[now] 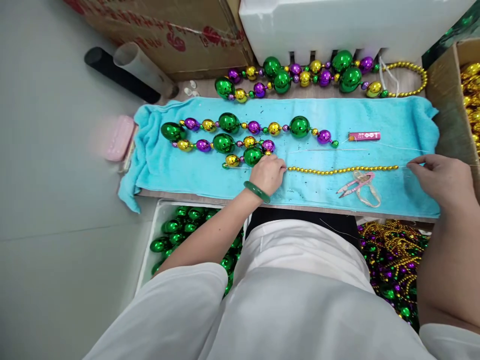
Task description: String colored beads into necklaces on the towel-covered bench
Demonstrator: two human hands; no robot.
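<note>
A turquoise towel (187,165) covers a narrow board in front of me. On it lies a doubled strand of large green, purple and gold beads (240,134). My left hand (267,172), with a green bangle at the wrist, pinches the thread at the left end of a row of small gold beads (341,170). My right hand (437,177) pinches the thin thread beyond the row's right end. The thread runs taut between both hands. Pink thread snips (358,184) lie just below the gold row.
A second big-bead strand (300,77) lies behind the towel under a white foam box (337,22). A pink tag (364,136) lies on the towel. A pink case (119,137) sits left. Bins of green balls (180,232) and mixed beads (393,260) stand below; a carton (468,90) stands right.
</note>
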